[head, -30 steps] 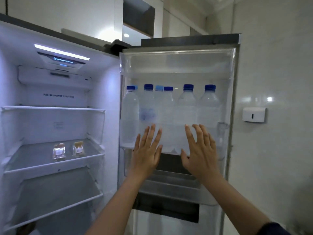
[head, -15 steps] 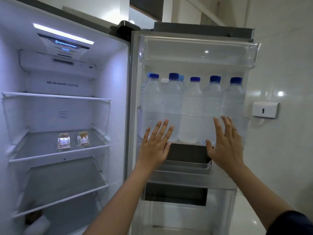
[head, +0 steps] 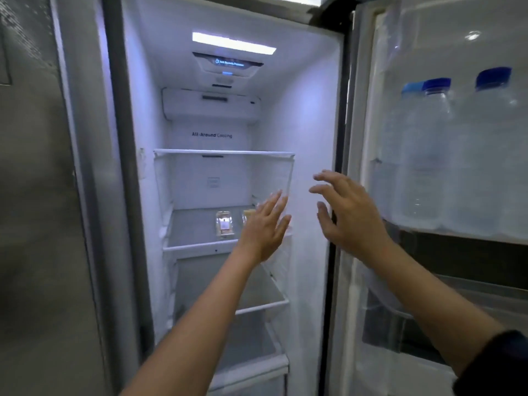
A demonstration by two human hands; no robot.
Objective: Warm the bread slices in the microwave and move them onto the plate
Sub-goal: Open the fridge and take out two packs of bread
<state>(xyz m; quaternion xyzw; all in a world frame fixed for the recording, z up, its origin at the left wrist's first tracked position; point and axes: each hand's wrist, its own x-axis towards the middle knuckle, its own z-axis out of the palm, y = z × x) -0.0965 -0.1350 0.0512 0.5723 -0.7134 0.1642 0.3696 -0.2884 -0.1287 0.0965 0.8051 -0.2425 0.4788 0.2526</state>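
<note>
The fridge stands open in front of me. On its middle shelf (head: 194, 247) lie two small clear packs: one pack (head: 225, 224) with a white label in plain sight, the other pack (head: 249, 212) mostly hidden behind my left hand. My left hand (head: 264, 227) reaches into the fridge just right of the packs, fingers spread, holding nothing. My right hand (head: 347, 212) hovers by the fridge's right inner wall, fingers apart and curled, empty. No microwave or plate is in view.
The open fridge door (head: 445, 252) fills the right side, its bin holding several water bottles (head: 428, 155) with blue caps. A closed grey door (head: 37, 195) is on the left. An upper shelf (head: 223, 152) and lower shelves (head: 257, 305) hold nothing visible.
My view has swung left from the door bottles to the fridge interior. Both hands moved left off the door bin; the left hand now reaches in over the middle shelf.
</note>
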